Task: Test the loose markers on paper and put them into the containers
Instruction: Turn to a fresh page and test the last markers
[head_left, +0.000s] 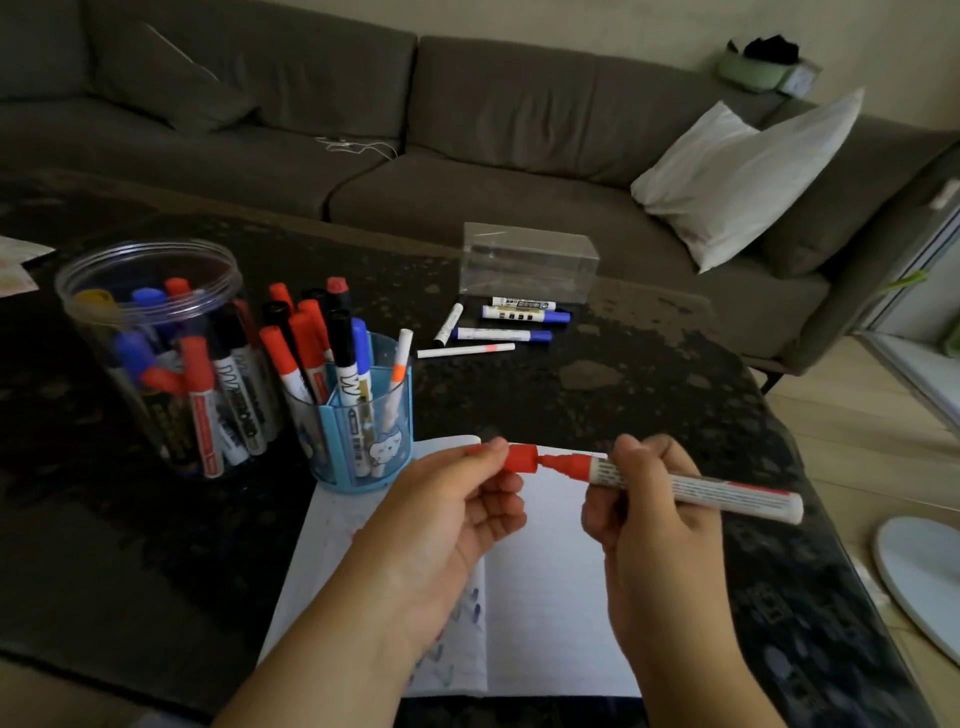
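— So, counts? 
— Five loose markers (498, 325) on dark counter (623, 364), two containers (150, 353). Left hand (441, 525) pinches red cap (521, 458); right hand (649, 514) grips red marker (696, 491) over paper (550, 597). Sofa (467, 130) behind.

A dark speckled table (649, 364) lay under the hands, in dim light. Beyond them stood a grey-brown sofa (467, 156) against a pale wall (623, 21), a white pillow (748, 171) to their far right above light flooring (852, 431)
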